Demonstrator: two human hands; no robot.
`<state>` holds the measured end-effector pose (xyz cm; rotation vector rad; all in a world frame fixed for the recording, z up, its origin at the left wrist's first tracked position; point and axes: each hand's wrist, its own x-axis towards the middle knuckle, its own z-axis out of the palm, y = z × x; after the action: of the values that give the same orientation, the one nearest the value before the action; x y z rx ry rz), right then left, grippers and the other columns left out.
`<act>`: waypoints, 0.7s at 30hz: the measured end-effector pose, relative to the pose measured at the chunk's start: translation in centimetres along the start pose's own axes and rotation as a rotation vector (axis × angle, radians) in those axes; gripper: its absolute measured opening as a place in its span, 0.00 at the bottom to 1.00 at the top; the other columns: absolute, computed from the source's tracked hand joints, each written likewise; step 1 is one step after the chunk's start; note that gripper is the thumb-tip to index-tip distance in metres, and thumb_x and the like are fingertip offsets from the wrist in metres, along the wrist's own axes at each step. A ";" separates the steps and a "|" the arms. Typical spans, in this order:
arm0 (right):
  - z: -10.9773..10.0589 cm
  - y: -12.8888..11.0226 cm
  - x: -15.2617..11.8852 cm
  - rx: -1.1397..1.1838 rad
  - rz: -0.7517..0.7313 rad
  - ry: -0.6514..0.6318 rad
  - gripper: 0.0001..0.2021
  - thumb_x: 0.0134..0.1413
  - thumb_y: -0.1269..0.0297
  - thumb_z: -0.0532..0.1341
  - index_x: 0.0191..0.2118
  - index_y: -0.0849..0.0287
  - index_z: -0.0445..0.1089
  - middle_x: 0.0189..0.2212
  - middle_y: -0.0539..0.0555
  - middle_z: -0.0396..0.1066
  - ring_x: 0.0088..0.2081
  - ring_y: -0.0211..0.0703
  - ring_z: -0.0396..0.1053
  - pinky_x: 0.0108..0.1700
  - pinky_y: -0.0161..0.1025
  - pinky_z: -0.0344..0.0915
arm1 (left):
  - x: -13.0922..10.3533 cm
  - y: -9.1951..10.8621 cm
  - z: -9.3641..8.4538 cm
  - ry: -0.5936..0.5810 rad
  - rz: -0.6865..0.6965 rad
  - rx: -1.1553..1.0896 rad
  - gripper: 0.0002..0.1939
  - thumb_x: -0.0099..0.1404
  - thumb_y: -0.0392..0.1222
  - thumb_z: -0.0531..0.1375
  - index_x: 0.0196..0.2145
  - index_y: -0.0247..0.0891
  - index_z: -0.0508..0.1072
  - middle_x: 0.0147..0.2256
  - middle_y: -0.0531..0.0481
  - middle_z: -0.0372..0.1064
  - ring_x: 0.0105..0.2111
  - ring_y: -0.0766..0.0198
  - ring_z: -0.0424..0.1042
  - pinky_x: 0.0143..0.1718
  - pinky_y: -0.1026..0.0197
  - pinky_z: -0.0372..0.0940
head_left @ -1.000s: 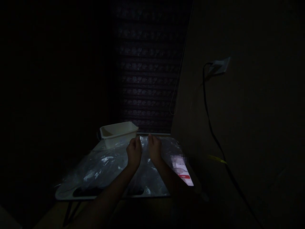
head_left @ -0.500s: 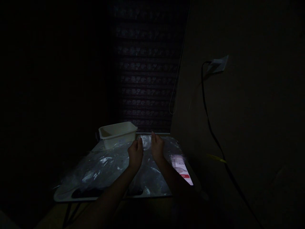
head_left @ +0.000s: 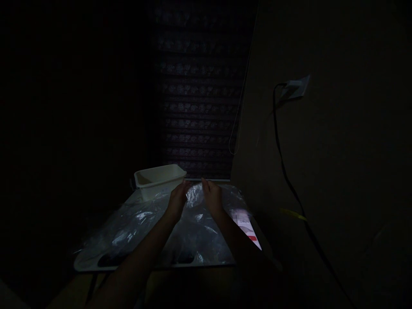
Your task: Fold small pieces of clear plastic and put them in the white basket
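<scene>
Clear plastic sheeting [head_left: 138,225], crinkled and shiny, spreads over a small white table [head_left: 84,262]. My left hand [head_left: 177,198] is closed on the raised far part of the sheeting, its fingertips pinched together. A short way to its right, my right hand [head_left: 213,197] pinches the same sheeting, thumb up. A bunched, glinting stretch of the plastic runs between both hands. The dim light hides finer detail of the fingers. Whether the plastic is a bag or a flat sheet I cannot tell.
A cream plastic tub [head_left: 160,182] stands at the table's back left. A lit phone screen [head_left: 247,227] lies at the right edge, partly under the plastic. A black cable [head_left: 279,150] hangs from a wall socket [head_left: 296,88] on the right. Behind is a patterned blind [head_left: 196,107].
My left hand has tipped inward and shifted slightly left and up. The right hand's fingertips have moved slightly left. The plastic between the hands is lifted and more bunched.
</scene>
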<state>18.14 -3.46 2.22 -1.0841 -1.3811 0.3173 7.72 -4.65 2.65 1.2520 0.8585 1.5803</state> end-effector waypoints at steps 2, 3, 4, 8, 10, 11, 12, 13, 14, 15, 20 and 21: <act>0.1 -0.1 0.0 0.009 -0.003 -0.001 0.17 0.43 0.55 0.46 0.14 0.60 0.55 0.11 0.46 0.50 0.17 0.30 0.47 0.20 0.30 0.44 | 0.0 0.1 0.1 -0.124 -0.080 -0.062 0.14 0.45 0.45 0.55 0.29 0.33 0.67 0.25 0.50 0.66 0.26 0.68 0.63 0.29 0.65 0.56; 0.1 -0.1 0.0 0.005 -0.002 0.004 0.17 0.42 0.55 0.46 0.14 0.60 0.55 0.11 0.46 0.51 0.17 0.30 0.47 0.20 0.31 0.44 | -0.1 0.1 0.2 -0.169 -0.123 -0.078 0.15 0.43 0.43 0.56 0.30 0.32 0.66 0.25 0.50 0.66 0.26 0.67 0.64 0.29 0.64 0.57; 0.1 -0.1 0.1 -0.004 0.001 0.011 0.16 0.42 0.55 0.47 0.14 0.60 0.55 0.11 0.46 0.51 0.17 0.30 0.48 0.20 0.31 0.44 | -0.3 0.0 0.2 -0.202 -0.166 -0.087 0.16 0.42 0.42 0.57 0.30 0.32 0.66 0.25 0.49 0.66 0.25 0.67 0.64 0.29 0.63 0.58; 0.1 0.1 0.5 0.023 0.047 0.008 0.18 0.41 0.54 0.48 0.12 0.61 0.55 0.11 0.46 0.51 0.17 0.30 0.49 0.20 0.31 0.46 | -0.6 -0.2 0.0 -0.203 -0.286 -0.089 0.17 0.39 0.41 0.59 0.29 0.30 0.67 0.24 0.47 0.67 0.26 0.63 0.65 0.29 0.59 0.60; 0.1 0.2 0.6 0.133 0.149 -0.038 0.18 0.39 0.52 0.48 0.12 0.61 0.57 0.11 0.46 0.53 0.17 0.30 0.51 0.20 0.31 0.47 | -0.5 -0.2 -0.1 -0.168 -0.285 -0.106 0.17 0.39 0.40 0.59 0.29 0.30 0.66 0.25 0.47 0.67 0.27 0.62 0.65 0.29 0.58 0.61; 0.1 0.2 0.6 0.218 0.233 -0.088 0.18 0.39 0.52 0.48 0.14 0.62 0.58 0.11 0.46 0.55 0.17 0.31 0.53 0.20 0.31 0.48 | -0.4 -0.2 -0.2 -0.148 -0.263 -0.123 0.17 0.40 0.41 0.59 0.30 0.30 0.66 0.25 0.47 0.67 0.28 0.62 0.65 0.29 0.59 0.61; 0.1 0.3 0.5 0.315 0.324 -0.151 0.17 0.38 0.52 0.49 0.16 0.62 0.60 0.12 0.47 0.56 0.17 0.32 0.55 0.20 0.31 0.50 | -0.3 -0.3 -0.3 -0.124 -0.232 -0.143 0.17 0.40 0.41 0.58 0.30 0.31 0.66 0.26 0.47 0.67 0.28 0.62 0.65 0.29 0.59 0.61; 0.2 0.3 0.4 0.414 0.409 -0.221 0.15 0.36 0.53 0.51 0.19 0.62 0.62 0.13 0.47 0.58 0.18 0.32 0.57 0.20 0.31 0.51 | -0.2 -0.3 -0.3 -0.092 -0.200 -0.164 0.16 0.41 0.41 0.58 0.30 0.31 0.66 0.26 0.47 0.67 0.28 0.62 0.65 0.29 0.59 0.61; 0.3 0.3 0.3 0.505 0.474 -0.281 0.14 0.35 0.54 0.53 0.21 0.62 0.63 0.14 0.48 0.60 0.18 0.33 0.58 0.21 0.31 0.53 | 0.0 -0.4 -0.3 -0.057 -0.171 -0.181 0.16 0.41 0.41 0.57 0.29 0.31 0.66 0.27 0.47 0.67 0.29 0.63 0.65 0.29 0.59 0.61; 0.4 0.4 0.3 0.579 0.512 -0.318 0.12 0.33 0.57 0.54 0.22 0.62 0.63 0.16 0.48 0.61 0.19 0.33 0.59 0.22 0.31 0.54 | 0.1 -0.4 -0.3 -0.027 -0.149 -0.194 0.15 0.41 0.41 0.57 0.29 0.31 0.66 0.27 0.48 0.67 0.29 0.63 0.65 0.30 0.59 0.60; 0.8 0.5 0.4 0.729 0.479 -0.227 0.06 0.29 0.65 0.57 0.20 0.61 0.63 0.19 0.48 0.63 0.22 0.32 0.60 0.26 0.31 0.55 | 0.0 -1.2 -0.5 -0.032 -0.223 -0.134 0.13 0.41 0.42 0.57 0.27 0.33 0.67 0.28 0.49 0.67 0.31 0.64 0.65 0.33 0.60 0.57; 0.7 0.5 0.5 0.737 0.470 -0.208 0.06 0.30 0.65 0.57 0.20 0.61 0.63 0.19 0.48 0.63 0.22 0.32 0.60 0.26 0.31 0.55 | 0.0 -1.3 -0.5 -0.059 -0.258 -0.100 0.13 0.40 0.41 0.58 0.27 0.33 0.68 0.28 0.48 0.67 0.31 0.64 0.65 0.33 0.60 0.57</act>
<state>17.81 -2.49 2.04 -0.7416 -1.0233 1.2066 7.50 -4.22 1.30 1.0658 0.8555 1.3574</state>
